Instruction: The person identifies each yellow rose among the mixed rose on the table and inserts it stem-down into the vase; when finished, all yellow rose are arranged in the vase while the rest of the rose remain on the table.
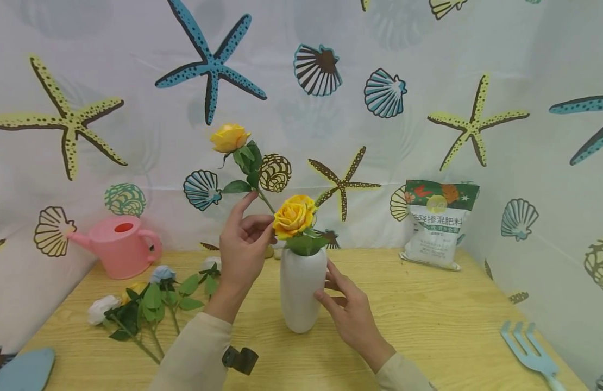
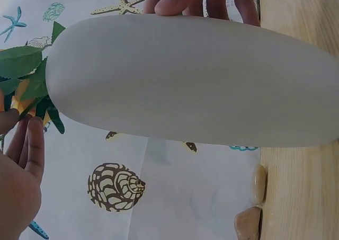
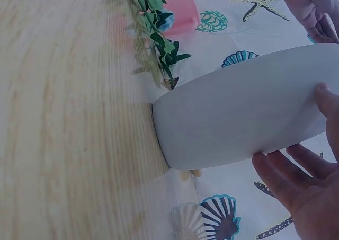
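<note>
A pale blue thing point(image 1: 25, 371), near left, and the fork point(image 1: 533, 357), near right, are cut off; leaves point(image 1: 306, 244) hide the mouth of the vase point(image 1: 301, 293).

On my left I see a pink watering can point(image 1: 117, 251), on my right a green-and-white bag point(image 1: 437, 241) and a pale blue fork point(image 1: 538, 360), with shell-printed cloth point(image 1: 282, 27) behind.

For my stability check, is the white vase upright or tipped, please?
Upright: the white vase rests its base on the table, yellow rose on top.
</note>
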`<state>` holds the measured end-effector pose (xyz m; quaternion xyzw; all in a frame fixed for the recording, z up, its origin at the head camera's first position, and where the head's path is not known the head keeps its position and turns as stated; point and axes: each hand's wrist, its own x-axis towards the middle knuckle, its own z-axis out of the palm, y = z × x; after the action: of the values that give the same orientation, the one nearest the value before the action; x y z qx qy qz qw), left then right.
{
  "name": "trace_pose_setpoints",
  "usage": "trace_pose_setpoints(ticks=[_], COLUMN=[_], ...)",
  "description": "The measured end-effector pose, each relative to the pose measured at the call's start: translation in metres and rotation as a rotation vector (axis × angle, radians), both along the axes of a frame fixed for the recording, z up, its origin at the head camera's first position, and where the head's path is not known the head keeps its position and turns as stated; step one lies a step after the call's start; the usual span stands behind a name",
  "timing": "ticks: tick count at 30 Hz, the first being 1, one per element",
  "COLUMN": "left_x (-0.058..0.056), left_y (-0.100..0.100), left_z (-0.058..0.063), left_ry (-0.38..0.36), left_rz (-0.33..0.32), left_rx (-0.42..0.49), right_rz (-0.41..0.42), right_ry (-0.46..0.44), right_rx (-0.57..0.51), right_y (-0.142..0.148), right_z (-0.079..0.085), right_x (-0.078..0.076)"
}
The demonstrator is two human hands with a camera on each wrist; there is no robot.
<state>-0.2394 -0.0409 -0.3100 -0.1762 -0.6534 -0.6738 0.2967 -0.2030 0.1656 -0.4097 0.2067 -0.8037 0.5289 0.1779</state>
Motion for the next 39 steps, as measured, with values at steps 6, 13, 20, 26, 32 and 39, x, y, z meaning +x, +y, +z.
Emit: trace_pose_setpoints(ticks=[6,13,20,26,32,39], left_x=[0.002,0.0033,0.0039,0.0042,0.0033,0.0017], left_y=[0.0009,0.0007,0.0023,0.0039,0.0045,-0.0012], left_z=[-0.0006,-0.0003,0.0038,0.0063,0.004,0.0022], left_ry=[-0.027,-0.068,-0.12,-0.144,-0.149,-0.251], left_rz=[0.007,-0.006,0.029,0.081,0.062,-0.029], left_rx=[0.053,0.161,0.192,0.144,0.087,-0.028], right_rz=[-0.007,-0.005,0.001,-0.001,0.0,-0.009], right_ry=[-0.01,-0.026,-0.028,-0.021,-0.019,-0.02], right_rx=[-0.006,-0.01,-0.014,-0.01,-0.002,0.01], right_y=[-0.0003,-0.0007,-0.0007,-0.0001,0.0,0.0002], right_z=[0.0005,0.0004,0.0011,0.0007,-0.0005,0.001], right_x=[0.0,0.0005,0.0003,0.0002,-0.0004,0.0])
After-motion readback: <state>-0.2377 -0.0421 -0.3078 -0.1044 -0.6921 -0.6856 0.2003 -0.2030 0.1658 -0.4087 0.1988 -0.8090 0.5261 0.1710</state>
